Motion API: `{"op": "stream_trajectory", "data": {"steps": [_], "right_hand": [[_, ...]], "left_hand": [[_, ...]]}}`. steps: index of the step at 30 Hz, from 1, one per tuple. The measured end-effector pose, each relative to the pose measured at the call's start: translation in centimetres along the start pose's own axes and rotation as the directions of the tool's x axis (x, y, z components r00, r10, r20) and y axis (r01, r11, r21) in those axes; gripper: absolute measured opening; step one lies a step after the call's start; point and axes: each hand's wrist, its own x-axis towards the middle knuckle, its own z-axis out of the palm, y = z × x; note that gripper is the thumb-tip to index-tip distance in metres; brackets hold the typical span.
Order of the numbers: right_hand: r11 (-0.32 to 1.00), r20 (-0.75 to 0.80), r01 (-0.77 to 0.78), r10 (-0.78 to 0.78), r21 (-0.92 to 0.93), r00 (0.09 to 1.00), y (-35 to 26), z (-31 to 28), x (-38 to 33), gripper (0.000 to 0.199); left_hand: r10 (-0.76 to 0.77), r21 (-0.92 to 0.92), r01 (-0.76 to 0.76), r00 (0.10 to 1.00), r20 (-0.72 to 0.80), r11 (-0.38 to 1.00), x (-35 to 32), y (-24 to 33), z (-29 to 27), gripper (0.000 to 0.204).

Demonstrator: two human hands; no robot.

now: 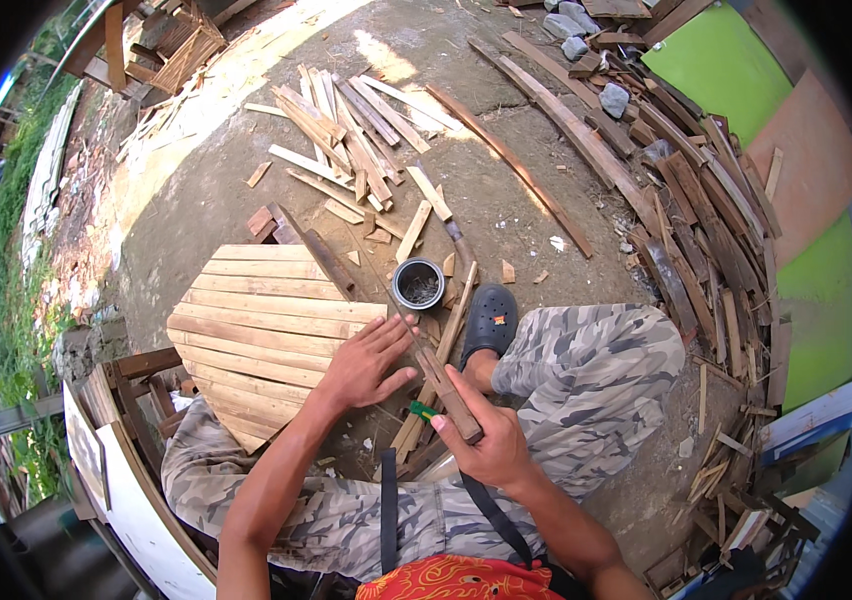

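In my right hand (494,442) is the brown wooden handle (451,395) of a long-bladed tool. Its thin blade (374,268) points away and to the left, seen nearly edge-on, so I cannot tell if it is a saw or a knife. A small green piece (424,410) shows beside the right thumb. My left hand (371,360) lies with fingers spread at the right edge of a slatted wooden panel (246,320), its fingertips close to the blade. The panel has angled corners and rests over my left leg. Just beyond the fingertips stands a round tin of nails (418,284).
Loose wood strips (346,130) lie heaped on the concrete ahead. Near the tin is a hammer (458,240), partly hidden. Long planks (556,120) and stacked scrap wood (691,230) line the right side. My dark clog (491,315) is right of the tin. A white board (131,490) stands at lower left.
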Motion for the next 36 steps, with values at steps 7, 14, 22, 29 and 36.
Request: {"op": "stream_trajectory", "data": {"steps": [7,14,22,29,36], "right_hand": [[0.997,-0.028,-0.024,0.023,-0.071,0.999,-1.4,-2.1,-0.5,0.061],[0.996,0.018,-0.007,0.009,-0.091,1.000,-2.8,-1.3,-1.0,0.060],[0.980,0.205,-0.128,0.158,-0.152,0.966,-6.3,0.0,-2.7,0.061],[0.982,0.156,-0.016,0.046,-0.189,0.987,-7.8,0.5,-3.3,0.059],[0.976,0.118,-0.153,0.172,-0.152,0.978,-9.5,0.8,0.1,0.056]], "left_hand": [[-0.611,0.141,0.800,0.547,-0.573,0.584,2.1,-2.3,-1.2,0.074],[-0.315,-0.107,0.298,0.856,-0.410,0.949,-1.8,-1.1,1.7,0.053],[-0.633,-0.179,0.728,0.414,-0.654,0.661,-1.3,-3.9,1.6,0.058],[-0.669,-0.141,0.803,0.368,-0.646,0.578,0.1,-2.9,2.0,0.072],[-0.710,-0.141,0.831,0.357,-0.607,0.539,0.5,-2.7,1.9,0.070]]}}
